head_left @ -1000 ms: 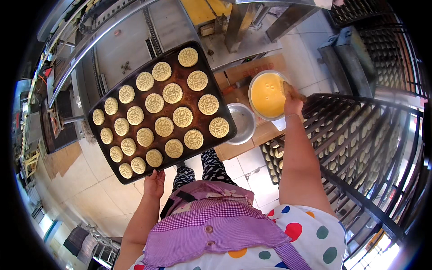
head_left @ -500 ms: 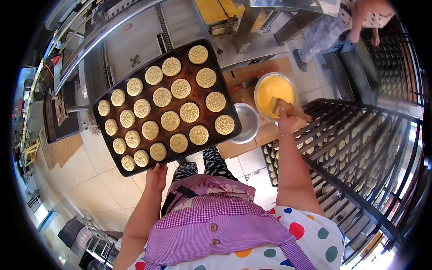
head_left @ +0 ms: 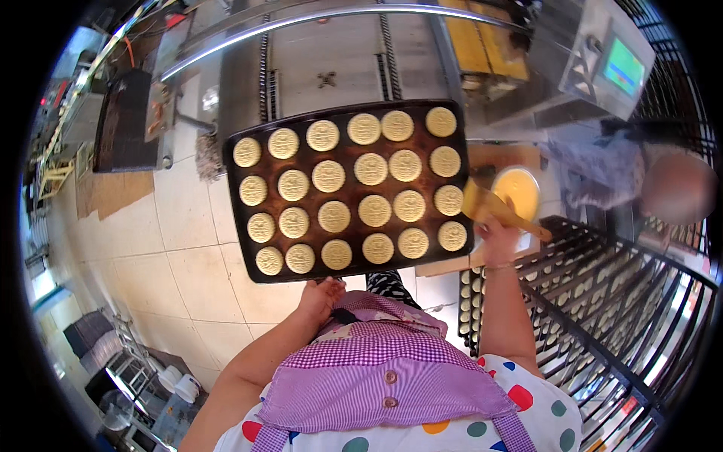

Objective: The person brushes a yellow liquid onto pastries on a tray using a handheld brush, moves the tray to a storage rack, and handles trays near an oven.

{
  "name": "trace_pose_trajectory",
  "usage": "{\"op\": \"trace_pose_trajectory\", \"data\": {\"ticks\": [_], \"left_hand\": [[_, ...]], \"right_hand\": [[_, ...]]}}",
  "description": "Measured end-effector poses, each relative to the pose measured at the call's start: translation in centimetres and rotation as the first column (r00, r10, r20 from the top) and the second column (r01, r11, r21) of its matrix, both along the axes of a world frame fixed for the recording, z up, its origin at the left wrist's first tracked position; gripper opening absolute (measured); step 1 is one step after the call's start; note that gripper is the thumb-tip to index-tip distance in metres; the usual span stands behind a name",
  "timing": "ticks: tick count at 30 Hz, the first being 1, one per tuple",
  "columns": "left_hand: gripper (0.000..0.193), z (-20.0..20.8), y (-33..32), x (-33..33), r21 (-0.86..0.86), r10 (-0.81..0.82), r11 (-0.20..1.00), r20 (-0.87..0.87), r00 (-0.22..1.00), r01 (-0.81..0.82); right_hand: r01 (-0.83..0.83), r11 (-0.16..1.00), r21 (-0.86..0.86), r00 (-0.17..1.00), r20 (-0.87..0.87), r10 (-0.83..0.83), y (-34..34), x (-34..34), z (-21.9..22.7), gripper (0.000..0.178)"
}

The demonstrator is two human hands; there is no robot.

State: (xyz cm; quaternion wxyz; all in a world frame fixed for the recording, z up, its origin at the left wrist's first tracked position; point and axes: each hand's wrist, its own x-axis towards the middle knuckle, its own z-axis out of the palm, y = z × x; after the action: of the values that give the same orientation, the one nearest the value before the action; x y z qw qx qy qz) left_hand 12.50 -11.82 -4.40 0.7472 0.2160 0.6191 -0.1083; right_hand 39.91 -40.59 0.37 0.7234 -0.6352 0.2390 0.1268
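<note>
A dark baking tray (head_left: 350,192) holds rows of round, pale-yellow stamped pastries (head_left: 328,176). My left hand (head_left: 321,295) is at the tray's near edge, its fingers closed on the rim. In my right hand (head_left: 499,237) is a flat wooden pastry brush (head_left: 506,213), with its yellow-wet bristle end just at the tray's right edge. Behind the brush stands a round metal bowl of yellow liquid (head_left: 520,190), partly covered by the brush and hand.
The tray's far side lies over a metal machine (head_left: 324,56) with chains. A black rack (head_left: 587,301) with trays of pastries stands close on my right. Cardboard (head_left: 489,157) lies beneath the bowl. A control box with a green screen (head_left: 622,66) and a blurred person (head_left: 602,177) are far right.
The brush has come up out of the bowl and moved left to the tray's edge. My view has turned, so the tray looks straighter. The other person has bent into view.
</note>
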Motion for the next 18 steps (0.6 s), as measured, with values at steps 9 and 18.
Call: {"op": "trace_pose_trajectory", "data": {"ticks": [9, 18], "left_hand": [[0.014, 2.4, 7.7, -6.9, 0.198, -0.533, 0.827, -0.025, 0.846, 0.527], [0.015, 1.7, 11.3, -13.5, 0.168, -0.457, 0.865, -0.121, 0.881, 0.472]], "right_hand": [[-0.390, 0.913, 0.118, 0.920, 0.091, 0.381, 29.4, 2.0, -2.5, 0.053], [-0.114, 0.908, -0.404, 0.940, 0.253, 0.230, 21.3, 8.8, -3.1, 0.030]]}}
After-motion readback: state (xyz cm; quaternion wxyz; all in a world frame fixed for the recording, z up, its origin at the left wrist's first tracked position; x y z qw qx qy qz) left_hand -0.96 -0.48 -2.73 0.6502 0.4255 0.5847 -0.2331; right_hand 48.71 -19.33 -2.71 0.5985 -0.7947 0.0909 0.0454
